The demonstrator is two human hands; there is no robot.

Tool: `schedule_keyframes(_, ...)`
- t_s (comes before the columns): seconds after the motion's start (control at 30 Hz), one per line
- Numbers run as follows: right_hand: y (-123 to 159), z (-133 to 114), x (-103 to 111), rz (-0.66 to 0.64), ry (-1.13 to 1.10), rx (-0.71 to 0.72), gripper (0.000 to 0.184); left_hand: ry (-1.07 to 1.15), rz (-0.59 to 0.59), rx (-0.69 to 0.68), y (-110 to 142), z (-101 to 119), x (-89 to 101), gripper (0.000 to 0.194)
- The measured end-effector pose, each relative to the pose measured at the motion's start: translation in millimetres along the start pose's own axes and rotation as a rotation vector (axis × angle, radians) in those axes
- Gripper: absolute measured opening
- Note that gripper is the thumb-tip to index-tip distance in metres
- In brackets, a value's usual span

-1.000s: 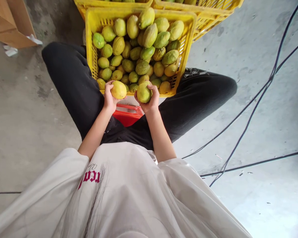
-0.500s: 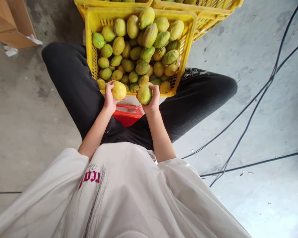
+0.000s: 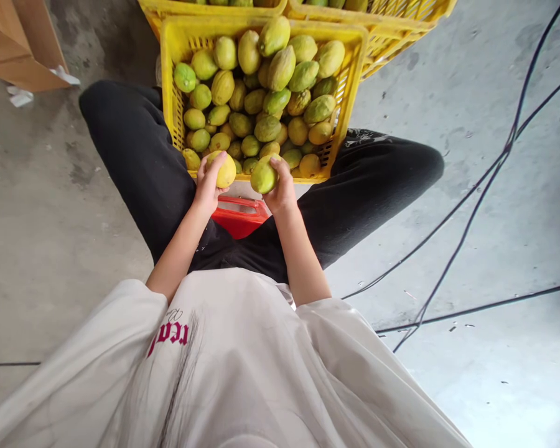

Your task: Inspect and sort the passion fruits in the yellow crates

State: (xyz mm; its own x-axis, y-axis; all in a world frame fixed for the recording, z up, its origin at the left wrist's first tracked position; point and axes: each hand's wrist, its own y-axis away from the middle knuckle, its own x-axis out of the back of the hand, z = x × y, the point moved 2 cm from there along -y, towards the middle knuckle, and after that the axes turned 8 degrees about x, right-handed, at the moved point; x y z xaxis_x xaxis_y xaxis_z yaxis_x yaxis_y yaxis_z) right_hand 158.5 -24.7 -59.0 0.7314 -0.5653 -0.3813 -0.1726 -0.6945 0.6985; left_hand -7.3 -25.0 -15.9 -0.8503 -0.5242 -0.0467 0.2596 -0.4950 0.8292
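My left hand is closed around a yellow lemon, its thumb lying over the top. Close beside it, my right hand grips a greener lemon, with the thumb at its upper right. The two fruits are apart, both held over the near rim of a yellow plastic crate. Many green and yellow lemons are heaped in that crate, between my knees. Parts of the fingers under each fruit are hidden.
More yellow crates with fruit stand behind. A red plastic seat or stool shows between my thighs. At the upper left lies an open cardboard box near white scraps. Black cables cross the concrete floor on the right.
The right-hand lemon has turned and shifted slightly left, showing another side. My left thumb has moved across the top of the yellow lemon. The crate stays in place.
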Motion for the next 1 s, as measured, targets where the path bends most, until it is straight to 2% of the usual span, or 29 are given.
schedule_keyframes(0.17,9.6,-0.2,-6.7,-0.051,0.043,-0.044,0.015,0.014,0.017,0.071,-9.3,-6.9,0.6,0.026)
schedule_keyframes(0.37,11.9,-6.5,-9.7,-0.006,-0.052,-0.158,0.022,-0.038,-0.040,0.058,-11.2,-12.3,0.6,0.024)
schedule_keyframes(0.57,11.1,-5.0,-9.7,-0.019,0.003,-0.138,0.039,-0.107,-0.118,0.053,-7.4,-14.8,-0.1,0.033)
schedule_keyframes(0.77,7.4,-5.4,-4.1,-0.028,-0.049,-0.097,0.035,0.014,-0.051,0.161,-14.1,-11.1,0.4,0.036)
schedule_keyframes(0.9,13.6,-12.3,-10.3,-0.079,-0.102,-0.101,0.023,0.116,-0.058,0.109,-17.1,-8.2,1.5,0.020)
schedule_keyframes(1.0,16.2,-16.5,-14.8,-0.103,-0.117,-0.111,0.023,0.148,-0.090,0.085,-15.9,-8.9,0.3,0.010)
